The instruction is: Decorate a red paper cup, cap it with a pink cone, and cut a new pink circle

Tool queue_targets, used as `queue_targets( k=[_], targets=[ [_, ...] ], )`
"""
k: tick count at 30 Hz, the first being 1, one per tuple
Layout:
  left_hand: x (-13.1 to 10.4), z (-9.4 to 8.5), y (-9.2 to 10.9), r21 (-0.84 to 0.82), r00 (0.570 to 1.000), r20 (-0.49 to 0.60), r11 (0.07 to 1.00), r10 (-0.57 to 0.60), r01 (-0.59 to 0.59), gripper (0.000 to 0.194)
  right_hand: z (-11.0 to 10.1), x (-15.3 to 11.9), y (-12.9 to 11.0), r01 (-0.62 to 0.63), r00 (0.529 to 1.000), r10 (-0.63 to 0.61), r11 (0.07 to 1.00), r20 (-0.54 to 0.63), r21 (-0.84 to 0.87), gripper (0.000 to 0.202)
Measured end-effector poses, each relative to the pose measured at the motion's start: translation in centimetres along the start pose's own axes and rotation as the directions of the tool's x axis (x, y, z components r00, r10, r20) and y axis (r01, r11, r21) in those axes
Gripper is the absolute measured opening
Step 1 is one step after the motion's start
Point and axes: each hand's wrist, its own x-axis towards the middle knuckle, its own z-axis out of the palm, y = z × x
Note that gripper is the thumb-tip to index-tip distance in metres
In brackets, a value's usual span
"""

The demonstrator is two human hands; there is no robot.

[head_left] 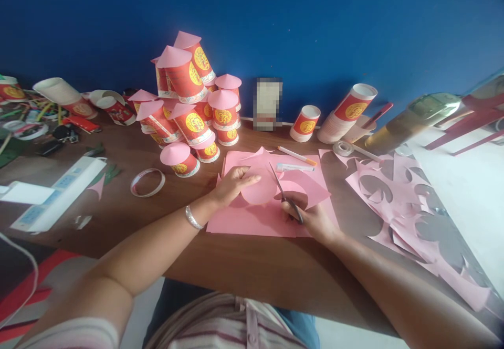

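My left hand (235, 185) pinches a pink paper (258, 189), its thumb on top, near a rounded part of the sheet. In my right hand (309, 217) is a pair of scissors (291, 207) with dark handles, its blades pointing up and away along the curved edge. A cut strip of the paper curls off to the right of the blades. Beneath both hands lies a stack of pink sheets (236, 223). Two markers rest on it: an orange-and-white one (297, 156) and a white-and-blue one (294, 168).
Red paper cups with pink cone tops (193, 123) stand piled at the back left. Pink offcuts (409, 218) spread on the right, near a tape roll (343, 148) and stacked cups (346, 113). A power strip (63, 191) and a tape ring (147, 182) lie left.
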Motion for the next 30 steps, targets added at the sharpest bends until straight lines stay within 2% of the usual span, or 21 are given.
queue_targets(
  k=[3, 18, 30],
  targets=[
    [0.1, -0.1, -0.2, 0.047, 0.999, 0.036, 0.999, 0.006, -0.008, 0.047, 0.0, 0.0, 0.0, 0.006, 1.0, -0.006, 1.0, 0.011, -0.009, 0.062],
    [0.1, -0.2, 0.0, 0.105, 0.998, 0.053, 0.994, 0.021, -0.026, 0.053, 0.0, -0.1, -1.0, 0.021, 1.0, -0.019, 0.994, 0.019, -0.11, 0.06],
    [0.1, -0.3, 0.5, 0.112, 0.999, 0.02, 0.993, 0.025, -0.027, 0.05, -0.1, 0.1, 0.5, 0.018, 1.0, -0.018, 0.999, -0.002, -0.028, 0.064]
  ],
)
